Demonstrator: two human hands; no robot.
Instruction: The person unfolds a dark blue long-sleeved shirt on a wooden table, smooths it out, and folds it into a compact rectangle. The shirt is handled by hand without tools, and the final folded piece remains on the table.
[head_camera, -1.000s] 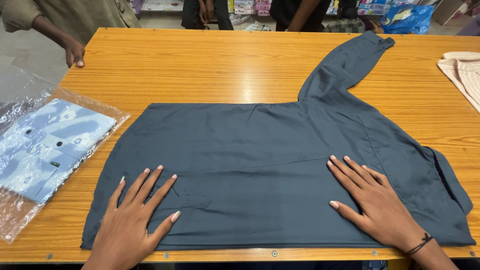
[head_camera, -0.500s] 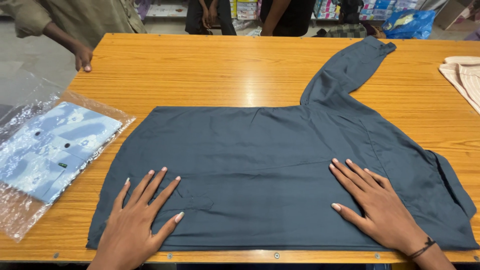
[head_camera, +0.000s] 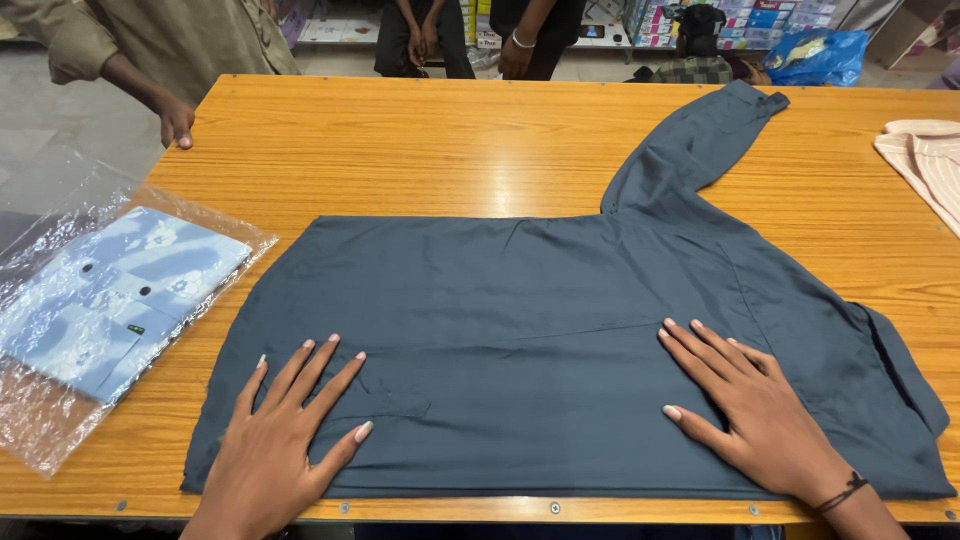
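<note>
Dark grey shirt (head_camera: 560, 340) lies flat on a wooden table (head_camera: 450, 150). Left hand (head_camera: 285, 440) and right hand (head_camera: 755, 410) press it, fingers spread, gripping nothing. A clear plastic package (head_camera: 105, 300) holding a pale blue shirt sits far left.

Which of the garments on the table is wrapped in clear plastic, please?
The folded light blue shirt at the table's left edge. The dark grey shirt lies spread out and bare, as does the pale striped garment far right.

Left hand (head_camera: 285, 430) and right hand (head_camera: 755, 405) press flat, fingers spread, on a dark grey-blue cloth shirt (head_camera: 540, 330) spread across the orange wooden table (head_camera: 450, 140).
</note>
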